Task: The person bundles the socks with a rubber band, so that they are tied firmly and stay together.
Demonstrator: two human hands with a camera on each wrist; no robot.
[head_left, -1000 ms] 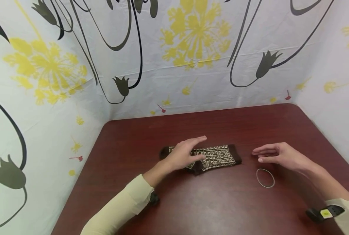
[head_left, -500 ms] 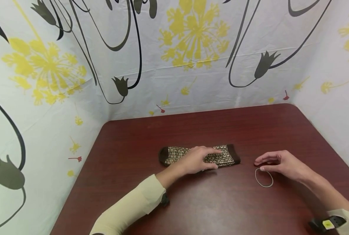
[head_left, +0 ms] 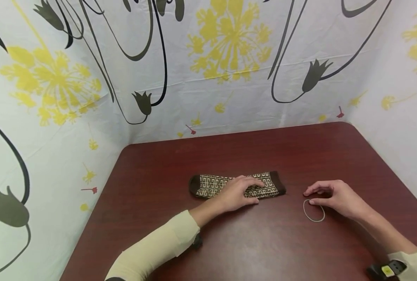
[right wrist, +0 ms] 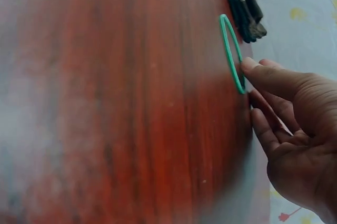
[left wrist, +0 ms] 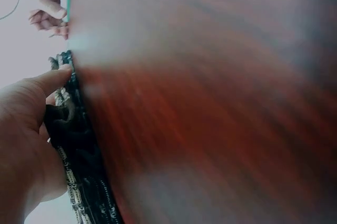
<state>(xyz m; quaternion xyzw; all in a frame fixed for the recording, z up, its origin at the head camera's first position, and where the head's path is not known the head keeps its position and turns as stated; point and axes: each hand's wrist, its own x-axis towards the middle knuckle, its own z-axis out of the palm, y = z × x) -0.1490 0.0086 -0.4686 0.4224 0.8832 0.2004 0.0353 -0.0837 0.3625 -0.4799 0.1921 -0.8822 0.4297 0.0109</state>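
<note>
A folded brown-and-cream patterned sock [head_left: 212, 186] lies across the middle of the table. My left hand [head_left: 234, 194] rests over its right half, fingers relaxed on top and thumb at the near edge; part of the pattern is hidden beneath. In the left wrist view, the left hand [left wrist: 31, 134] has its thumb against the dark sock [left wrist: 79, 140]. A thin band [head_left: 314, 221], green in the right wrist view, lies right of the sock. My right hand [head_left: 342, 198] touches the band's far edge with its thumb, with its fingers bent and apart from the thumb.
The dark red table [head_left: 264, 238] has rounded far corners. Patterned cloth [head_left: 180, 117] hangs behind it and on both sides. Both forearms, in pale sleeves [head_left: 159, 244], come in from the near side, with dark devices at the wrists.
My left hand has moved right and lowered onto the sock, whose bulging near edge now lies straighter. My right hand has come down slightly to the band.
</note>
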